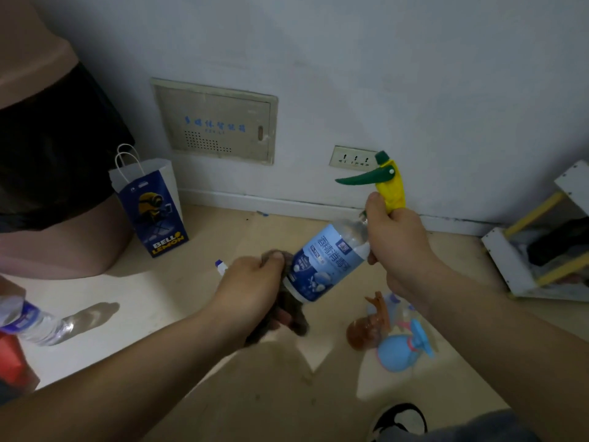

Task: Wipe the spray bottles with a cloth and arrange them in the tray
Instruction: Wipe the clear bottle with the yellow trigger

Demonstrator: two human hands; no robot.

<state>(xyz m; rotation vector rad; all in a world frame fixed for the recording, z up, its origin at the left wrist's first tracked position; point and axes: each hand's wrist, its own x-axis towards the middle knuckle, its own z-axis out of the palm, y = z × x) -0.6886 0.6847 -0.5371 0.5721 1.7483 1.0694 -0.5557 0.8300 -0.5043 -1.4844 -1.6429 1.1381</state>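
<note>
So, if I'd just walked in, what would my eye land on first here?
Probably the spray bottle in mid-frame, tilted, its yellow-and-green spray head uppermost; the right hand grips its neck and the left hand holds a dark cloth against its base. Lower right, a blue sprayer lies on the floor, and a blue paper bag stands by the wall at left.

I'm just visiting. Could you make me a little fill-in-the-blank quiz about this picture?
1. The right hand grips the bottle under its yellow and ____ sprayer.
2. The left hand holds the cloth against the bottle with the ____ label.
3. The paper bag has ____ handles.
Missing words: green; blue; white.
</note>
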